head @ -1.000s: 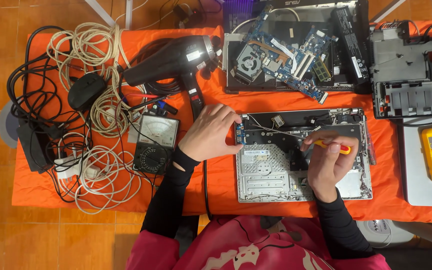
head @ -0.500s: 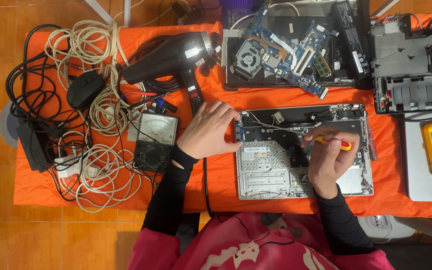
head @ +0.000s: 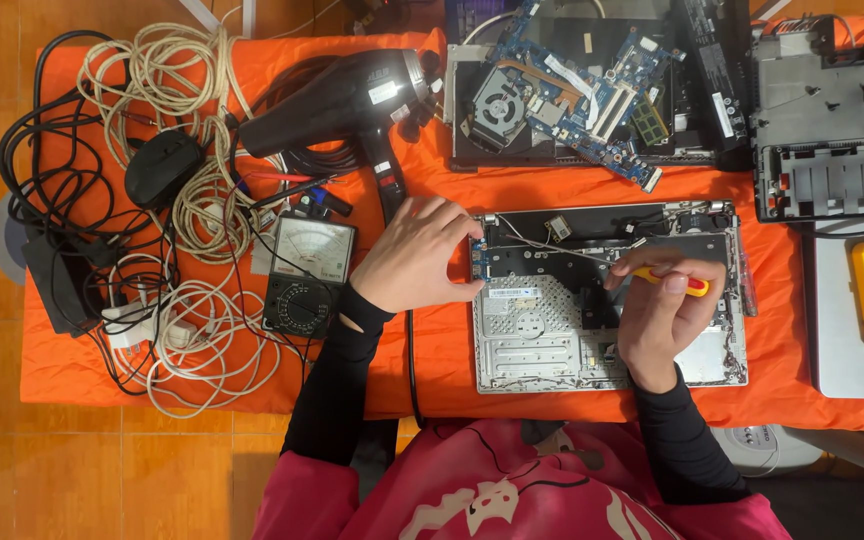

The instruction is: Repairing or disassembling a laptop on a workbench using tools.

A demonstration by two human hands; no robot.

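Both hands unmoved: left hand point(head: 420, 255) open on gutted silver laptop base point(head: 552, 345), right-hand fingers point(head: 657, 272) gripping orange-yellow screwdriver point(head: 674, 281).

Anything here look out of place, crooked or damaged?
Nothing looks broken by accident. The blue circuit board lies askew across an opened laptop base at the top, and cables sprawl tangled at the left. The left hand steadies the laptop shell; the right hand holds a screwdriver.

The laptop base point(head: 607, 300) lies right of the meter point(head: 309, 275), with what seems a circuit board point(head: 572, 95) behind it.
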